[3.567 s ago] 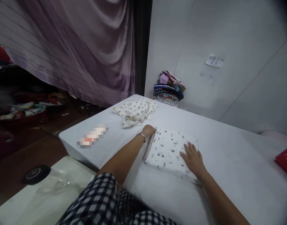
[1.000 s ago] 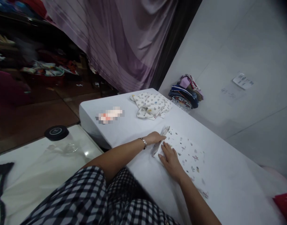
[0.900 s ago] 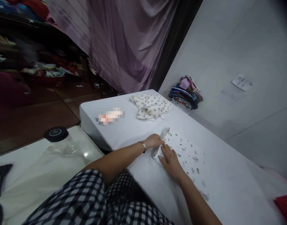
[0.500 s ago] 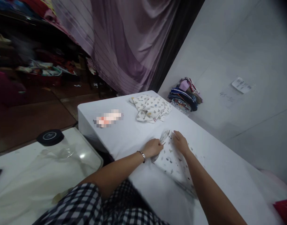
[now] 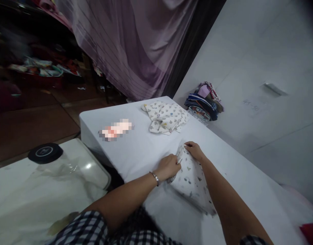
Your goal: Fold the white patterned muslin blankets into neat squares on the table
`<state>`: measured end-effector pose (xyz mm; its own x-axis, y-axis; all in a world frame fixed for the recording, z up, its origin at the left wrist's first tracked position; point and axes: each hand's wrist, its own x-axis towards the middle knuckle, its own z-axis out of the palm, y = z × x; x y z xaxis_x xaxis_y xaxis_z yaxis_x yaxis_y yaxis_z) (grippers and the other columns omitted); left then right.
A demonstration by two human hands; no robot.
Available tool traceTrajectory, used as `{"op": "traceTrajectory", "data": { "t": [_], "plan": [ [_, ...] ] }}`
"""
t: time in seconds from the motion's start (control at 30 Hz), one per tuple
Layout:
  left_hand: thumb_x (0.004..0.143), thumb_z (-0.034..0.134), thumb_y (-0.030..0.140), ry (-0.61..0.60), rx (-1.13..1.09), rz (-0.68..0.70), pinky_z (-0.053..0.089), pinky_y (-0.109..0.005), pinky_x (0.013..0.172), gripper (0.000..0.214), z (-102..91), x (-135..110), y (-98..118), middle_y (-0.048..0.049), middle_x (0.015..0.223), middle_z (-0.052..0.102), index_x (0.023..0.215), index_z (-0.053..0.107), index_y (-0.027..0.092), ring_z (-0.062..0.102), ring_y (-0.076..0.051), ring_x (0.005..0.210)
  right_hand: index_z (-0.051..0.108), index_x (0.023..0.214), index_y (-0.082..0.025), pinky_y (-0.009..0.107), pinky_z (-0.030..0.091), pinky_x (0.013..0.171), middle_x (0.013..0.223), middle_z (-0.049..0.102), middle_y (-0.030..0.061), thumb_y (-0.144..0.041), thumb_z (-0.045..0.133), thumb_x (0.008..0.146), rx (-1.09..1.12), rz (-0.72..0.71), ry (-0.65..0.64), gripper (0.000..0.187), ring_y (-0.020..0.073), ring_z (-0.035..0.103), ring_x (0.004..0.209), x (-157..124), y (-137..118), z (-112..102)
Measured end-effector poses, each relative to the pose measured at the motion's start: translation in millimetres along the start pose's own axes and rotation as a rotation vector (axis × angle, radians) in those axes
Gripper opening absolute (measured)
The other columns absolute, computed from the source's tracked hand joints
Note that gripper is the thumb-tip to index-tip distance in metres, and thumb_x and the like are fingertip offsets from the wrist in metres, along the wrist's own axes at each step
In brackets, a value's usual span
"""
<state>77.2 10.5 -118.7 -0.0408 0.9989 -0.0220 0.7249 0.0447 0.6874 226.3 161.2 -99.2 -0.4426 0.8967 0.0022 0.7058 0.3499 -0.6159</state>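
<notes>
A folded white cloth with small printed figures lies on the white-covered table in front of me. My left hand, with a bracelet on its wrist, is closed on the cloth's left edge. At the cloth's far corner, my right hand pinches the fabric, and its forearm lies across the cloth.
A crumpled white garment with printed figures lies farther back on the table. A pile of coloured clothes leans against the wall. A clear container with a black lid stands at the left. Purple curtain hangs behind. A red object sits at the right edge.
My right hand moved from lying flat on the cloth to its far corner and closed on it. My left hand stayed on the left edge. The cloth now looks narrower.
</notes>
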Motion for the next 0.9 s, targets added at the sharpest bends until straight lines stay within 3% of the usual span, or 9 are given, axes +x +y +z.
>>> {"op": "traceTrajectory", "data": {
  "t": [0.1,0.3,0.4,0.5,0.63,0.77,0.9],
  "plan": [
    [0.077,0.047,0.033,-0.016,0.041,0.020,0.040,-0.027,0.064,0.016,-0.2,1,-1,-0.0037,0.087,0.060,0.079,0.056,0.021,0.058,-0.018,0.078,0.062,0.106,-0.013,0.032,0.043,0.084,0.102,0.064,0.0083,-0.040,0.054,0.072,-0.019,0.012,-0.039,0.045,0.0186,0.057,0.090,4,5,1],
    [0.077,0.049,0.030,0.029,0.100,0.079,0.043,-0.030,0.071,0.016,-13.0,-10,8,-0.0051,0.094,0.058,0.088,0.053,0.019,0.056,-0.019,0.085,0.066,0.103,-0.015,0.033,0.043,0.086,0.099,0.067,0.0074,-0.040,0.058,0.073,-0.076,0.060,-0.156,0.040,0.0213,0.059,0.092,14,8,-3],
    [0.075,0.054,0.025,0.119,0.138,0.302,0.039,-0.034,0.089,0.032,-17.7,-28,22,-0.0075,0.118,0.051,0.106,0.049,0.019,0.047,-0.022,0.109,0.064,0.106,-0.015,0.031,0.042,0.088,0.103,0.066,0.0080,-0.039,0.059,0.073,-0.117,0.080,-0.176,0.041,0.0216,0.059,0.096,17,7,-4],
    [0.076,0.056,0.032,0.078,0.196,0.535,0.020,-0.039,0.107,0.050,-7.6,-46,29,-0.0102,0.139,0.035,0.122,0.043,0.016,0.025,-0.025,0.130,0.063,0.109,-0.016,0.029,0.042,0.087,0.106,0.065,0.0067,-0.039,0.058,0.075,-0.158,0.104,-0.165,0.041,0.0200,0.059,0.096,15,5,-4],
    [0.080,0.046,0.053,-0.019,0.260,0.542,0.007,-0.043,0.111,0.069,18.1,-57,14,-0.0161,0.144,0.028,0.131,0.036,0.008,0.011,-0.027,0.136,0.056,0.118,-0.014,0.034,0.042,0.086,0.104,0.064,0.0106,-0.051,0.057,0.074,-0.258,0.179,-0.067,0.058,0.0234,0.059,0.094,5,1,-5],
    [0.083,0.034,0.058,-0.009,0.270,0.528,0.000,-0.044,0.111,0.070,27.4,-57,1,-0.0131,0.146,0.023,0.136,0.032,0.011,0.006,-0.023,0.137,0.049,0.126,-0.014,0.044,0.025,0.102,0.126,0.050,0.0138,-0.049,0.051,0.079,-0.346,0.155,0.055,0.059,0.0277,0.042,0.119,-16,-12,-4],
    [0.084,0.033,0.058,-0.029,0.266,0.503,-0.001,-0.045,0.111,0.069,22.4,-61,4,-0.0117,0.147,0.020,0.137,0.031,0.013,0.004,-0.023,0.137,0.039,0.133,-0.014,0.043,0.009,0.108,0.143,0.031,0.0094,-0.039,0.035,0.089,-0.455,-0.051,0.144,0.050,0.0216,0.018,0.134,-45,-27,6]
  ]
}}
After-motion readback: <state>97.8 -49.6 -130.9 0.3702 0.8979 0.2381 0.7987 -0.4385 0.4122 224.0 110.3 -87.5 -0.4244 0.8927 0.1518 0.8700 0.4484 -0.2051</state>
